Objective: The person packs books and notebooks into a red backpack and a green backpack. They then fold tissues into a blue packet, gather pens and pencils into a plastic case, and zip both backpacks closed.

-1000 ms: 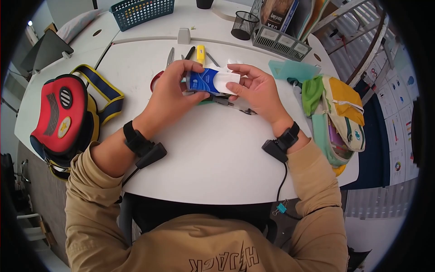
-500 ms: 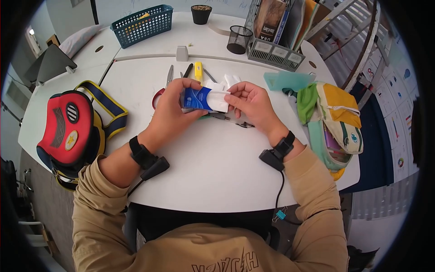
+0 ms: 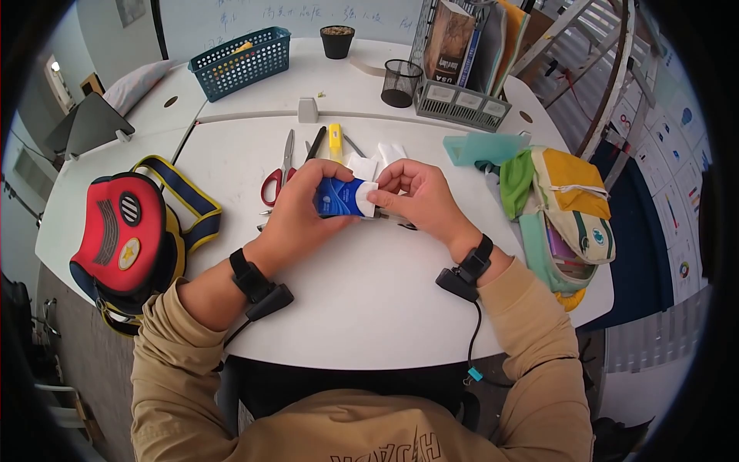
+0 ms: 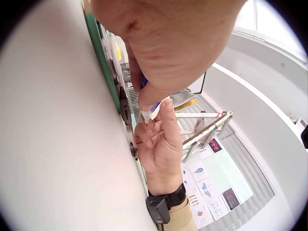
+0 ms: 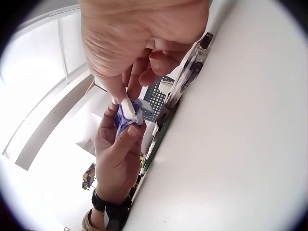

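In the head view my left hand grips a blue tissue packet between thumb and fingers, above the white table. White folded tissue shows at the packet's open end in the right wrist view. There my right hand pinches the tissue between thumb and fingertip, its other fingers loosely curled. Just beyond the hands lie scissors with red handles, a yellow highlighter, a black pen and white pieces. A dark pen near the packet shows in the left wrist view.
A red bag stands at left, a green and yellow backpack at right beside a teal case. Across the back are a perforated basket, a potted plant, a mesh cup and a book rack.
Both hands and the packet sit lower in the head view, which has tilted up to show more of the background. Less white tissue shows beyond the blue wrapper than before.
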`<state>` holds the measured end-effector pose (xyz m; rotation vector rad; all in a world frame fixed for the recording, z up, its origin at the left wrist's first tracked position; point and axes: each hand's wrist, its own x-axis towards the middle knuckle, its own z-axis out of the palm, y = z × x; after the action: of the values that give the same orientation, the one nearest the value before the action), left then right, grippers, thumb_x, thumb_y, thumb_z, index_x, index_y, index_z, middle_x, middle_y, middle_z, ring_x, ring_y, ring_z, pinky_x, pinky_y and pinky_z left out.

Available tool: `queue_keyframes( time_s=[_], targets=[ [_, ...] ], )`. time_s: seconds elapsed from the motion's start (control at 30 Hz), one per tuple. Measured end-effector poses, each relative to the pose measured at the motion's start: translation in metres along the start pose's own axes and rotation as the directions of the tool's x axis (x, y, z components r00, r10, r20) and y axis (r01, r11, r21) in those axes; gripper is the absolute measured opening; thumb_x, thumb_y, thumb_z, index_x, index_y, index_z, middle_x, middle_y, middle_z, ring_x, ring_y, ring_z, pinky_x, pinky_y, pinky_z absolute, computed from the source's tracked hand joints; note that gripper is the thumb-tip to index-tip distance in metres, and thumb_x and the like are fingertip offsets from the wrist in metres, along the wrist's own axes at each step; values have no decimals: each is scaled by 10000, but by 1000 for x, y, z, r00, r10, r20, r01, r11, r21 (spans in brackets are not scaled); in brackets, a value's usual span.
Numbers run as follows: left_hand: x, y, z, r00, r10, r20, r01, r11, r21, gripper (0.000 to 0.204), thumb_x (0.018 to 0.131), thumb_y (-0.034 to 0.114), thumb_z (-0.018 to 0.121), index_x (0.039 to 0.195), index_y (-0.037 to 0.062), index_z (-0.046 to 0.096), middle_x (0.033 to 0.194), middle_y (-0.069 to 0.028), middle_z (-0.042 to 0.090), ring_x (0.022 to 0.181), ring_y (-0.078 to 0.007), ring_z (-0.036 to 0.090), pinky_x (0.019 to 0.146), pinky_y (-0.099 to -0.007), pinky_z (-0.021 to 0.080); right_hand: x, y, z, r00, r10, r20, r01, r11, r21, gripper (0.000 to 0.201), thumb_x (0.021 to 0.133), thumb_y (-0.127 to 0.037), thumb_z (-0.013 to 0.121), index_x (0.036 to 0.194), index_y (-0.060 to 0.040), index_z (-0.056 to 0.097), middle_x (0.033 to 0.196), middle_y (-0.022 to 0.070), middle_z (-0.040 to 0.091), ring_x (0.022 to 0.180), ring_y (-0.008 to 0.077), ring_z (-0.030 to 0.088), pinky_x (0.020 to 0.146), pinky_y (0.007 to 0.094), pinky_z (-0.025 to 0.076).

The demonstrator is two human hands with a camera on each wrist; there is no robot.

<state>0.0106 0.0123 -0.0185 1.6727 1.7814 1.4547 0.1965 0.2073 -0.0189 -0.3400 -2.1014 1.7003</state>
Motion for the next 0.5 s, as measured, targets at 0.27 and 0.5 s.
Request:
queue_keyframes(
  time_s=[0.27, 0.5],
  targets=[
    [0, 2, -1, 999, 20, -28, -20, 1000, -4, 663, 821, -25, 990, 1367, 62, 624, 1357, -59, 674, 1271, -170, 680, 1112, -330, 570, 0, 9, 0, 996, -82, -37, 82, 996, -21, 151, 1027, -149, 910, 1059, -22, 834, 930, -32, 786, 816, 24, 647, 733, 217, 541],
    [-1, 3, 3, 997, 83, -4, -83, 997, 4, 649, 809, -30, 988, 1340, 62, 628, 1357, -74, 673, 1284, -191, 683, 1130, -338, 566, -6, -4, 9, 999, -12, -52, 10, 999, -35, 139, 1004, -129, 924, 1024, -20, 840, 889, -40, 791, 742, 1, 617, 677, 202, 501]
  ],
)
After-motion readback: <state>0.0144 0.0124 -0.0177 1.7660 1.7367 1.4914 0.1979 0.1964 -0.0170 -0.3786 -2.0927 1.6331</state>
